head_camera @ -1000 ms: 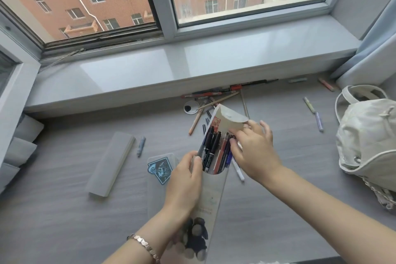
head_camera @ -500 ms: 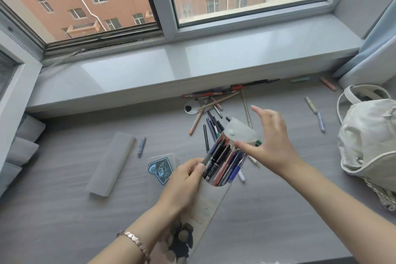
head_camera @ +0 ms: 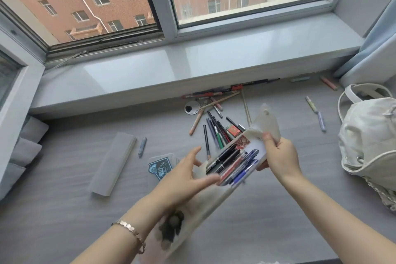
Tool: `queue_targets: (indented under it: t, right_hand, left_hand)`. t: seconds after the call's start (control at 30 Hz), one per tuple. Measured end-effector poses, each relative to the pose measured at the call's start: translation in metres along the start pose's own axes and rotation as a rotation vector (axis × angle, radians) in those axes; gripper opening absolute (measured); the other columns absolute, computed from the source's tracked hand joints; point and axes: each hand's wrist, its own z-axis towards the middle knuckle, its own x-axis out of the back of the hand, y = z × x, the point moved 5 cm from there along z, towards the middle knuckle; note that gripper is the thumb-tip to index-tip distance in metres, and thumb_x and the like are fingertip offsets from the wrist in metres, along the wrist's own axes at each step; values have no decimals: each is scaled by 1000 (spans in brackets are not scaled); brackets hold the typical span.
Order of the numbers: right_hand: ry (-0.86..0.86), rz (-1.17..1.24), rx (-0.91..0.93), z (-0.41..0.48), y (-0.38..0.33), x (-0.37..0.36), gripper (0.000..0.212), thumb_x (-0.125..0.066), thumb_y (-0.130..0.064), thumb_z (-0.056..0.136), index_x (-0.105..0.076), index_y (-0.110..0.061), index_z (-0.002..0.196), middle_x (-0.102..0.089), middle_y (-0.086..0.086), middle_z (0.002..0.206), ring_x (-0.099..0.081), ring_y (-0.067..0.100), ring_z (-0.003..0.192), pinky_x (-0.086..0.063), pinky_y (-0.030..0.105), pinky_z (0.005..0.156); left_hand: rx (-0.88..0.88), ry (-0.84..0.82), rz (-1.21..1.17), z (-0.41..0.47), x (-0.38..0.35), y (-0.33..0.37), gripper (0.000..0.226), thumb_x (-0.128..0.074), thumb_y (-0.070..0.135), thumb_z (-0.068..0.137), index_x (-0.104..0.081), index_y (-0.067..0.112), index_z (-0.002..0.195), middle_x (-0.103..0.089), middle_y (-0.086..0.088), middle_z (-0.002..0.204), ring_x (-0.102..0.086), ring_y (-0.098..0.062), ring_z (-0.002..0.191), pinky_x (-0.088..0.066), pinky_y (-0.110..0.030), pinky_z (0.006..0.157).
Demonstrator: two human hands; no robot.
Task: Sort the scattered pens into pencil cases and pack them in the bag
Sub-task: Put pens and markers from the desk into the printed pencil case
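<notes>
Pencil case between the hands
Right hand pinches its flap; left hand touches its side, fingers straight.

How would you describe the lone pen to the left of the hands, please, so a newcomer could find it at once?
Start at the long grey window sill; on the grey surface below its left half lies a flat frosted case. Just right of that case's far end is a short blue-grey pen, lying alone, well apart from the pile of pens in the middle.
</notes>
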Motion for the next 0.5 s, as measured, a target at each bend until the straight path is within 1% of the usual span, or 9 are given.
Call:
queue_targets:
  t: [0.07,0.1,0.17,0.2,0.3,0.33,0.4,0.43,0.5]
  right_hand:
    - [95,22,-23,2,3,6,44,-40,-29,98,-59,0,70,-62,20,62,-62,22,41,-52,29,38]
    - [128,42,-29,2,4,9,45,-40,-29,98,-61,1,71,-62,18,61,-61,18,38,-50,25,35]
    - [167,72,-35,1,5,14,47,-40,-31,98,-62,2,73,-63,12,59,-59,11,35,-49,22,34]
    - [186,85,-33,0,5,16,49,-40,-32,97,-63,3,72,-63,13,60,-61,13,39,-52,25,37]
    - [264,96,12,-4,2,21,57,-40,-36,97,-60,11,73,-66,27,68,-66,36,61,-57,46,58]
    - [277,96,40,-7,-2,21,59,-39,-36,97,-59,14,74,-64,31,70,-65,38,63,-57,43,58]
    - [277,83,111,-15,-14,17,58,-38,-34,97,-57,14,72,-62,32,69,-59,33,56,-47,26,46]
    - [262,78,149,-22,-22,13,54,-39,-33,97,-57,9,68,-59,27,64,-54,24,51,-39,18,40]
    - [236,73,226,-32,-36,6,45,-40,-29,97,-52,-7,60,-51,13,54,-46,11,45,-33,14,37]
  left_hand:
    - [-33,21,351,-8,1,3,121,-68,70,58,2,29,148,-35,9,140,-41,-12,125,-37,-31,102]
    - [-45,37,493,-10,0,0,130,-67,72,55,10,25,148,-31,7,143,-36,-14,129,-34,-33,105]
    - [13,89,628,-13,0,-15,130,-64,72,57,14,21,148,-29,4,143,-30,-18,131,-30,-39,108]
    - [64,121,620,-14,2,-25,126,-64,70,58,11,22,148,-30,5,141,-30,-18,131,-29,-42,107]
    - [154,230,416,-18,10,-49,111,-69,61,59,-9,30,147,-34,11,137,-29,-17,127,-34,-40,100]
    - [151,274,347,-19,12,-52,107,-72,58,58,-16,31,145,-35,11,137,-28,-18,126,-35,-39,98]
    - [114,349,252,-19,9,-48,101,-76,53,58,-24,28,142,-36,9,136,-27,-19,125,-37,-38,99]
    - [87,390,214,-19,7,-42,97,-77,50,58,-28,27,139,-38,8,133,-28,-19,123,-38,-39,98]
    - [28,460,163,-19,3,-30,88,-77,48,57,-35,26,132,-42,9,124,-32,-19,116,-41,-40,94]
